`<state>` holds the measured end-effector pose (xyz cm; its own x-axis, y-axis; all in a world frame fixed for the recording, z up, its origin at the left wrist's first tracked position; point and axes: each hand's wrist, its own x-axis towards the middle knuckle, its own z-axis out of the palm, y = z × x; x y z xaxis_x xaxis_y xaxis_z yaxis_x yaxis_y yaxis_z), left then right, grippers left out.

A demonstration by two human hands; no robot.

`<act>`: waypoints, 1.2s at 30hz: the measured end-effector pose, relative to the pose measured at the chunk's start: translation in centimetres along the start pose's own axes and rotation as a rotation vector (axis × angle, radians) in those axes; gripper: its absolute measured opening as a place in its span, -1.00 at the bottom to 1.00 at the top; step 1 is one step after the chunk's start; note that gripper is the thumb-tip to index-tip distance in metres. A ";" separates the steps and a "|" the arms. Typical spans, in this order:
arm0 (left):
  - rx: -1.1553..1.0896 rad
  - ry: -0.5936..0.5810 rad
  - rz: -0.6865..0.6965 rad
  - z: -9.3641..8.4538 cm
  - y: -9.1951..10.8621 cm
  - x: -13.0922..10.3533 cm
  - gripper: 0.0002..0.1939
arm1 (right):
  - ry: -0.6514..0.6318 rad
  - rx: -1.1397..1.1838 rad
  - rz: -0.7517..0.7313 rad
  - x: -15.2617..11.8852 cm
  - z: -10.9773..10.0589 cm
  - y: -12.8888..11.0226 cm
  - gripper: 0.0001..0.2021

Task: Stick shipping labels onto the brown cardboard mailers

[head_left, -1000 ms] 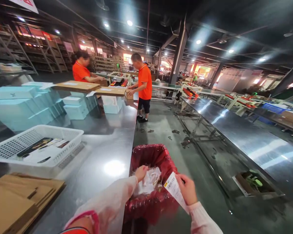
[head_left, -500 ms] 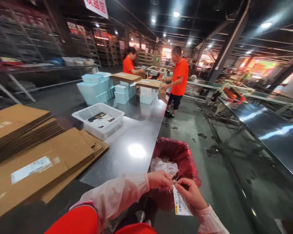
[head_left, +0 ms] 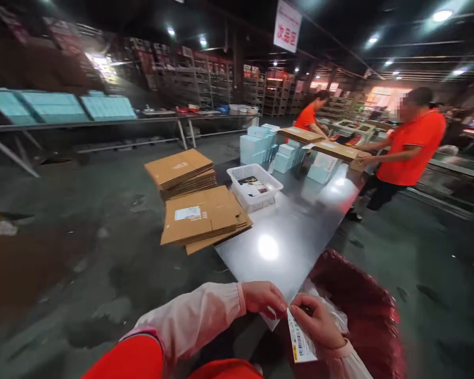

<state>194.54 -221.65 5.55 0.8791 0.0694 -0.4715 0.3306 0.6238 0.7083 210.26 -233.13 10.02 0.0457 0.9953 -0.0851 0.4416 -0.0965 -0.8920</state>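
A white shipping label (head_left: pixel 300 341) with a barcode and a yellow patch hangs below my fingers, past the near corner of the metal table. My right hand (head_left: pixel 319 320) is closed in a pinch on its upper edge. Beside it, my left hand (head_left: pixel 264 298) is closed too, thumb and fingertips at the label's top corner. What exactly lies between those left fingertips is too small to see well. Under and behind my right hand stands a bin lined with dark red plastic (head_left: pixel 359 305), with crumpled white film (head_left: pixel 335 310) inside.
On the metal table (head_left: pixel 292 226) stand stacked flat cardboard boxes (head_left: pixel 205 210), a white plastic basket (head_left: pixel 256 197) holding papers, and light blue boxes (head_left: pixel 256 145). Two people in orange shirts (head_left: pixel 414 150) work at the far end. Another long table (head_left: pixel 142 123) runs along the left.
My view has swung left, so the table, bin and people appear farther right. Both hands stay together at the label, its top corner now at my left fingertips.
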 end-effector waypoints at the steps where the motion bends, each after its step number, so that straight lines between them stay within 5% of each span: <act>1: -0.041 0.015 0.009 -0.9 0.1 -1.1 -0.75 | -0.035 0.002 -0.011 1.2 0.8 -0.5 -0.62; 7: -0.328 0.028 -0.042 -7.6 -0.7 -7.0 -0.84 | -0.120 0.036 -0.282 8.5 7.7 -3.6 -0.76; 12: -0.654 -0.035 0.038 -17.9 -3.9 -12.2 -0.86 | -0.215 0.069 -0.421 16.4 17.8 -6.1 -0.87; 15: -0.800 -0.017 0.093 -24.7 -5.5 -17.1 -0.88 | -0.225 0.093 -0.389 21.9 25.3 -7.4 -0.81; 19: -0.932 0.070 0.098 -31.5 -5.3 -23.5 -0.79 | -0.008 -0.048 -0.287 29.8 34.7 -8.6 -0.80; 22: -0.913 0.297 0.062 -35.1 -4.7 -25.7 -0.60 | 0.055 -0.362 -0.084 34.9 40.3 -9.0 -0.84; 25: -0.804 0.527 -0.002 -38.0 -5.8 -26.0 -0.65 | 0.020 -0.585 0.086 38.5 44.0 -9.1 -0.87; 28: -0.592 0.725 -0.104 -40.7 -7.8 -27.2 -0.69 | 0.130 -0.660 0.201 40.5 44.5 -8.3 -0.62; 31: -0.241 1.013 -0.125 -44.0 -7.6 -29.9 -0.75 | 0.396 -0.709 0.278 40.8 41.2 -5.8 -0.32; 34: 0.189 1.257 0.010 -48.4 -3.0 -31.7 -0.87 | 0.587 -0.627 0.378 38.6 36.4 -2.0 -0.22; 36: 0.461 1.273 0.119 -51.7 2.2 -30.8 -0.85 | 0.581 -0.450 0.548 36.0 34.3 0.4 -0.14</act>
<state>150.41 -182.15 -5.56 0.0693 0.9255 -0.3724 0.5803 0.2663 0.7697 181.39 -197.18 -8.62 0.7416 0.6633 -0.0999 0.5267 -0.6681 -0.5256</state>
